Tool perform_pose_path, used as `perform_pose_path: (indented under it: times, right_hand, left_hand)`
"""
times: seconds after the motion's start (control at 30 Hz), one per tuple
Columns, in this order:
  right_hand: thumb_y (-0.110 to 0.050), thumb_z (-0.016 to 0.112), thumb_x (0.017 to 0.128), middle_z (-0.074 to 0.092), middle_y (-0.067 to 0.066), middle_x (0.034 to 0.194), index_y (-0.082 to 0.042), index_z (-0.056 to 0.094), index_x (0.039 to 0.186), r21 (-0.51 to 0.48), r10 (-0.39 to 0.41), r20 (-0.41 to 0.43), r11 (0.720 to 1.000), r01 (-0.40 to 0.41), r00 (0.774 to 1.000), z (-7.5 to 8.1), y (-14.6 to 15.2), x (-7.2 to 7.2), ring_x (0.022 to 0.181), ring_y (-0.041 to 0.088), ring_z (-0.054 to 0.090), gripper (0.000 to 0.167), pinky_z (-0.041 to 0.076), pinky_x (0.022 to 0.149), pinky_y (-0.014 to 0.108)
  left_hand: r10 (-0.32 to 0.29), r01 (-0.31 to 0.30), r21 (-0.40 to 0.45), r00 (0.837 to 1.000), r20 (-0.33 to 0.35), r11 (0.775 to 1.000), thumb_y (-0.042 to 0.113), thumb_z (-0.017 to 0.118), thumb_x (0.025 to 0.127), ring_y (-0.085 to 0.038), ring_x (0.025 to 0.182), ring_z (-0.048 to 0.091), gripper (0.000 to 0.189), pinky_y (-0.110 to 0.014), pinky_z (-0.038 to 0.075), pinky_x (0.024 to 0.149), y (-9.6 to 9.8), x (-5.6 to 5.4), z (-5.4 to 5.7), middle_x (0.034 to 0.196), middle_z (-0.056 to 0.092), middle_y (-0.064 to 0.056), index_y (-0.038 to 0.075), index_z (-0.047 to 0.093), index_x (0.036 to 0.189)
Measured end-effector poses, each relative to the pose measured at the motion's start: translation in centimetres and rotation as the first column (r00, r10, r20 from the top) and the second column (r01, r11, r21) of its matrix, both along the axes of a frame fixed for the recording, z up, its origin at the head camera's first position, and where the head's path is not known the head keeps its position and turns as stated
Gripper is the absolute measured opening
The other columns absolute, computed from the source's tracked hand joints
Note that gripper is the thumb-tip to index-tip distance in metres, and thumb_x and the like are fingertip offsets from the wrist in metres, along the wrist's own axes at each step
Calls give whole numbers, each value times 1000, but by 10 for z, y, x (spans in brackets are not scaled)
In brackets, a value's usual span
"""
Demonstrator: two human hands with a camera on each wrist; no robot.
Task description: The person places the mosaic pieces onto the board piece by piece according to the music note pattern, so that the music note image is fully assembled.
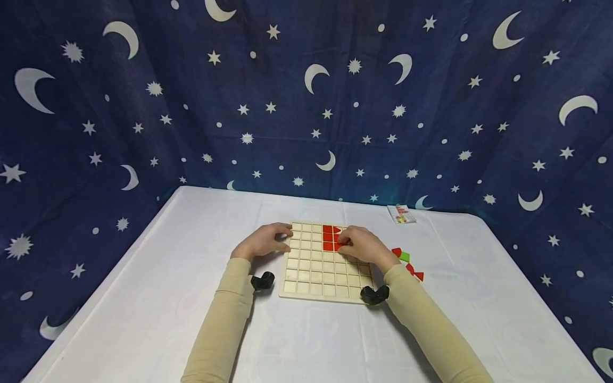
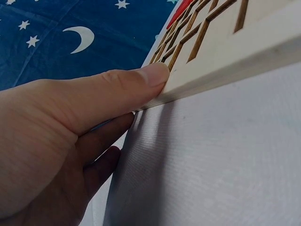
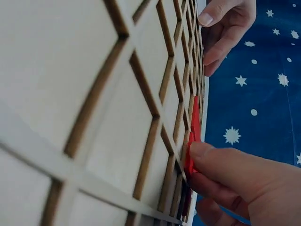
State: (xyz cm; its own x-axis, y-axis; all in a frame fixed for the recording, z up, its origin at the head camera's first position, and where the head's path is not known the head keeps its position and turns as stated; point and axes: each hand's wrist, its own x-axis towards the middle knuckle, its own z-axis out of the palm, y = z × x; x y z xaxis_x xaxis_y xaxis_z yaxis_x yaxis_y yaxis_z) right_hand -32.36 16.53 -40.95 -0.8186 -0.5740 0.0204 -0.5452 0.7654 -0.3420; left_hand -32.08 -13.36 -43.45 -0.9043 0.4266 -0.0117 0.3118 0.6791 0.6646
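A pale wooden grid board [image 1: 311,274] lies flat on the white table. Red tiles [image 1: 328,237] fill several cells near its far side, with a red triangular tile [image 1: 337,230] at the far end of their right column. My right hand [image 1: 363,244] reaches over the board, thumb and fingertips pinching a red tile [image 3: 191,165] at the near end of that column; the fingers partly cover it. At the board's left edge, my left hand [image 1: 263,240] rests its thumb [image 2: 155,75] and fingertips against the rim, fingers extended.
Loose red and green pieces [image 1: 405,256] lie right of the board beside my right wrist, with more red pieces [image 1: 419,276] nearer. A small printed card [image 1: 402,214] sits at the table's back right. Behind the table [image 1: 143,319] hangs a dark blue curtain [image 1: 287,154].
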Motion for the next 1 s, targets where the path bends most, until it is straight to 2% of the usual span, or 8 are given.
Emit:
perform_pose_path:
  times: [0.17,0.37,0.53,0.8,1.0]
  right_hand:
    - [-17,69,91,68,4,102,-5,73,110,-70,-58,41,996,61,997,8,15,3,88,19,59,22,54,79,37]
    - [-18,67,92,68,7,100,-3,71,113,-92,-202,49,974,206,978,27,59,8,84,20,56,25,51,65,29]
    - [-19,66,93,68,8,99,-1,69,114,-55,-281,77,957,286,957,35,100,19,84,22,55,28,52,69,31]
    - [-22,66,92,67,7,100,-1,68,115,-2,-319,139,947,322,938,34,148,39,89,24,55,31,52,77,40]
    - [-22,67,92,67,7,102,-1,68,114,0,-301,187,952,306,935,30,165,51,90,24,55,31,51,77,38]
  left_hand:
    - [5,-5,-9,1000,3,1000,18,77,85,-30,141,35,48,-43,28,117,0,0,3,148,46,-11,3,63,128]
    - [18,-18,2,1000,-1,1000,17,77,85,-31,141,35,47,-44,28,117,-3,1,4,148,46,-11,2,63,127]
    - [11,-11,-2,1000,1,1000,17,77,85,-32,140,36,47,-44,29,117,-4,1,4,148,46,-12,2,63,127]
    - [1,-1,-5,1000,3,1000,17,76,85,-31,141,35,48,-44,28,117,-2,1,3,148,46,-12,2,62,129]
    - [-4,4,-7,1000,3,1000,17,77,85,-31,141,35,48,-44,28,117,1,0,2,148,46,-12,2,62,129]
